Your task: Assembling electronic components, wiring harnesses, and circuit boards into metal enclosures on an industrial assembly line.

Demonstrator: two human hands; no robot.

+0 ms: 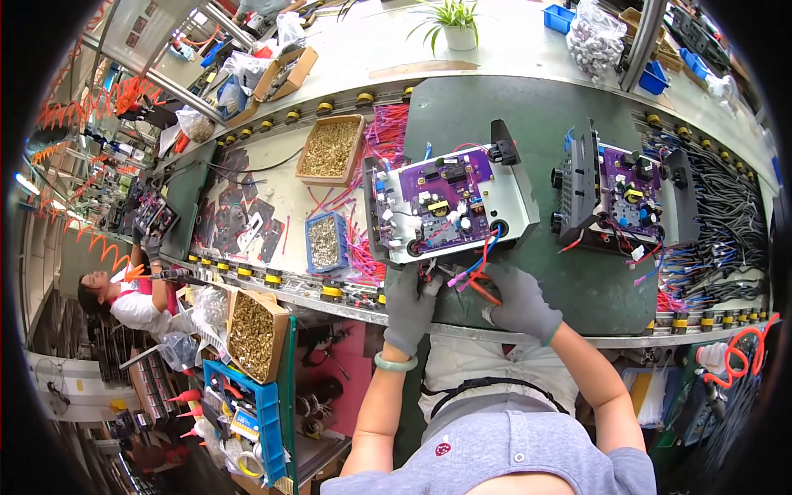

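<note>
An open metal chassis (507,198) with a purple circuit board (437,194) sits on a dark green work board (487,103). Red and blue wires (487,254) with pink ends hang over its near side. My left hand (410,312), in a grey glove, is closed at the chassis's near left edge; what its fingertips pinch is too small to make out. Grey-gloved as well, my right hand (525,305) closes round orange-handled pliers (483,289) just below the wires. The tool's jaws point toward the left hand and are partly hidden.
A second chassis (631,186) stands at right, beside bundled black cables (730,194). Leftward are a carton of brass-coloured parts (332,148), a blue bin of small metal parts (327,242) and pink wires (384,136). Roller rails (332,293) edge the line. A co-worker (140,301) works far left.
</note>
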